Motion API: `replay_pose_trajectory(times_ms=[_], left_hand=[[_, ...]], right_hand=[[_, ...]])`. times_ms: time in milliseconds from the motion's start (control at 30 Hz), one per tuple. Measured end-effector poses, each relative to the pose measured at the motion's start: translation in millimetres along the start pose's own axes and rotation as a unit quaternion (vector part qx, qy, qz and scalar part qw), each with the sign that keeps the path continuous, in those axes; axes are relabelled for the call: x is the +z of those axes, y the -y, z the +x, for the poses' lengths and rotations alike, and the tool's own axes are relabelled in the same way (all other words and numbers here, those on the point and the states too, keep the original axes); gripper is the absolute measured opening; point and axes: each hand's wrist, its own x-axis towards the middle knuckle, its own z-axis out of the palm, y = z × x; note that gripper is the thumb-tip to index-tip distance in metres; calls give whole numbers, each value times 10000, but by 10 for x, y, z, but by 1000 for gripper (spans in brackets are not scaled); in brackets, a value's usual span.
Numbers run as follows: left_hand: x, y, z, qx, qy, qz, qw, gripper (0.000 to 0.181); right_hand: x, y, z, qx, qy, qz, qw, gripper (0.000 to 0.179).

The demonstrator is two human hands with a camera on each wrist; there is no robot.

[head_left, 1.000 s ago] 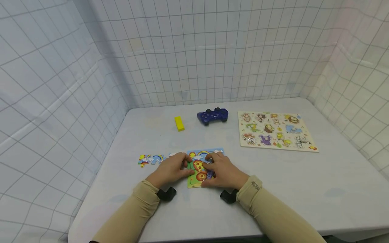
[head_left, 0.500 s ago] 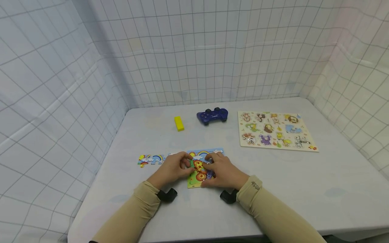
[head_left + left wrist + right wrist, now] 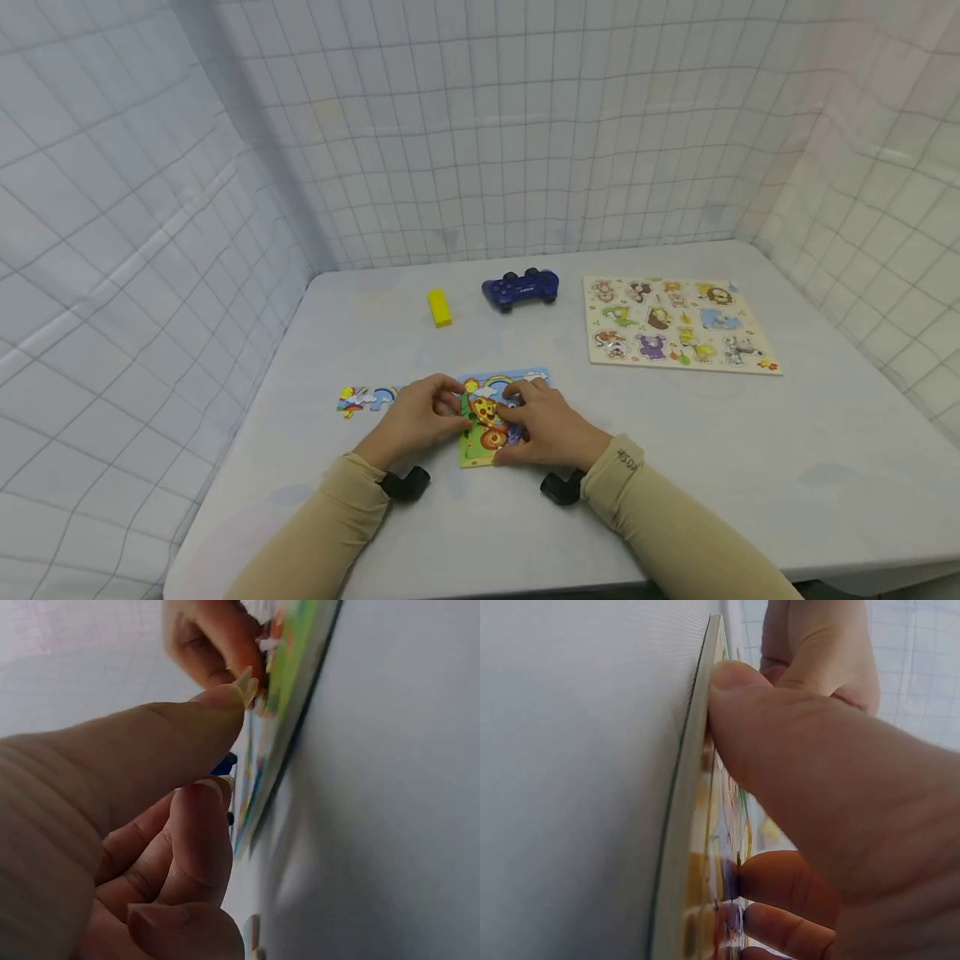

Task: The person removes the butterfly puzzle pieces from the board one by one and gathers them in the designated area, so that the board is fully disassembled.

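In the head view a wooden jigsaw puzzle board [image 3: 474, 452] with a bright cartoon picture lies in front of me. My left hand [image 3: 415, 418] is at its left edge, where thumb and fingers pinch a green puzzle piece [image 3: 464, 405], tilted over the board. The left wrist view has this piece's pale edge [image 3: 247, 686] at the thumb tip. From the right, my right hand [image 3: 545, 423] rests on the board. Its thumb [image 3: 739, 697] lies on the near rim and its bent fingers [image 3: 787, 889] touch the pieces, hiding part of the picture.
Joined rainbow puzzle pieces [image 3: 367, 399] lie left of the left hand. Farther back are a yellow block [image 3: 439, 308] and a blue game controller [image 3: 521, 288]. An animal peg puzzle [image 3: 678, 325] lies at the right. Gridded cloth walls [image 3: 510, 133] enclose the table.
The left hand has drawn back slightly leftward, and the green piece now stands more tilted at the board's left edge. The right hand keeps its place on the board. The head view has shifted a little.
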Motion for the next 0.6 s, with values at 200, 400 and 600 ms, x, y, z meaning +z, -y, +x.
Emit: replay_pose_trajectory(times_ms=[200,400,600], left_hand=[[-226,-2,-110,228,-412,-59,9989,49],[-380,-7,-230,234,-528,53,9983,50],[-750,245,-528,-239,-683,518,9960,50]], right_hand=[[24,15,13,99,109,-62,9999,79],[7,27,-3,199,69,-18,9998,78],[-1,45,-8,166,82,3,9998,77]])
